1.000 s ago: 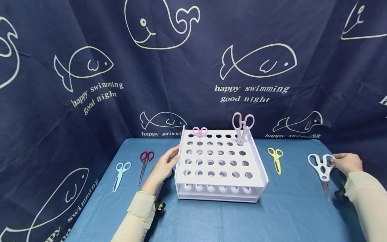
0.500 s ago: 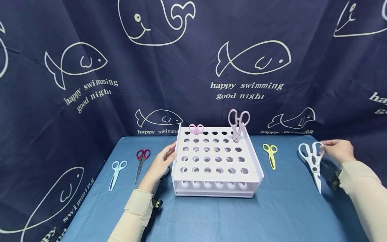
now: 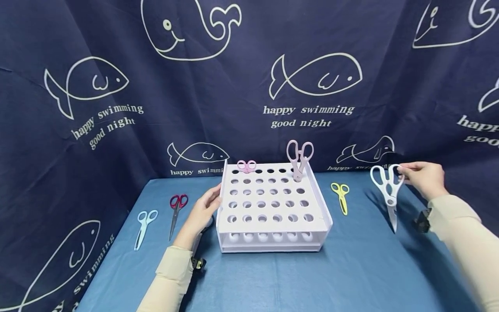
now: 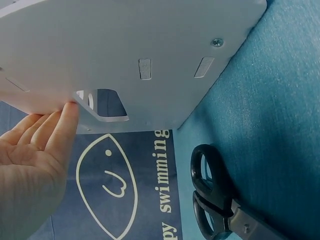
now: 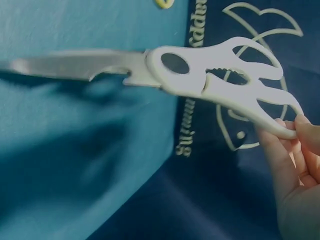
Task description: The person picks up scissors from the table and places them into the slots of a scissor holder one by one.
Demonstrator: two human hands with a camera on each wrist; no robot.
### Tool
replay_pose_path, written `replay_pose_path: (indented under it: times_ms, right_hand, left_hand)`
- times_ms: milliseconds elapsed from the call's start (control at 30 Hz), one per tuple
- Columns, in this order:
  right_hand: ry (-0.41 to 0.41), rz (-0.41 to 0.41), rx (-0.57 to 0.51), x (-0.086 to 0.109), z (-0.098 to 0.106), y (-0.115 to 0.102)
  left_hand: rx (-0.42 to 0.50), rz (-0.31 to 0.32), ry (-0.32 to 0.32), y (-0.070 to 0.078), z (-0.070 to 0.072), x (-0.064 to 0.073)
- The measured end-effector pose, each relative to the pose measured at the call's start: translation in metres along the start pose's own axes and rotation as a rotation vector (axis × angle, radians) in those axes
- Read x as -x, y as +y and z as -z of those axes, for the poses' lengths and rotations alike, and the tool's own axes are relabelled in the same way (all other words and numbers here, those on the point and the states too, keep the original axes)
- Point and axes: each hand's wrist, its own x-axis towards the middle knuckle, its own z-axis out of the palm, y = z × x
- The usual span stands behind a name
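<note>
White kitchen scissors [image 3: 391,202] hang at the right, blades pointing down toward the blue cloth. One handle loop is pinched between the thumb and fingers of my right hand [image 3: 425,177]. Up close in the right wrist view, the scissors [image 5: 200,62] slant across with a steel blade. A white rack [image 3: 273,228] with rows of round holes stands mid-table. Fairly straight fingers of my left hand [image 4: 37,155] touch its side panel [image 4: 170,40] beside a cutout. Small pink scissors [image 3: 247,169] and larger mauve scissors [image 3: 298,174] stand in the rack's back part.
Yellow scissors [image 3: 343,201] lie between the rack and my right hand. Left of the rack lie red-handled scissors [image 3: 174,214] and light blue scissors [image 3: 142,227]. Black-handled scissors [image 4: 225,177] lie close under my left wrist. A navy curtain [image 3: 249,108] borders the table's back.
My right hand has lifted the white scissors off the cloth and brought them slightly toward the rack. The left hand stays at the rack's side while the head view shifts a little.
</note>
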Motion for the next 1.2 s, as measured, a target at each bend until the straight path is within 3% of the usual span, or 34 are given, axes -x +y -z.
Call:
replay_pose_path:
  times_ms: [100, 333, 533, 900, 1200]
  right_hand:
    - [0.016, 0.026, -0.045, 0.001, -0.004, -0.013]
    - [0.053, 0.032, -0.031, 0.004, -0.013, -0.039]
    - [0.036, 0.014, -0.234, 0.009, -0.016, -0.058]
    - [-0.018, 0.015, -0.488, 0.019, -0.024, -0.096]
    - [-0.074, 0.024, -0.588, 0.028, -0.029, -0.121]
  left_hand:
    - [-0.001, -0.002, 0.002, 0.001, 0.001, -0.001]
    - [-0.006, 0.008, 0.002, -0.001, 0.002, 0.0]
    - [-0.006, 0.006, 0.003, -0.001, 0.0, 0.0]
    - [-0.015, -0.003, 0.006, -0.001, 0.002, 0.001]
    - [-0.006, 0.005, 0.0, -0.001, 0.001, 0.0]
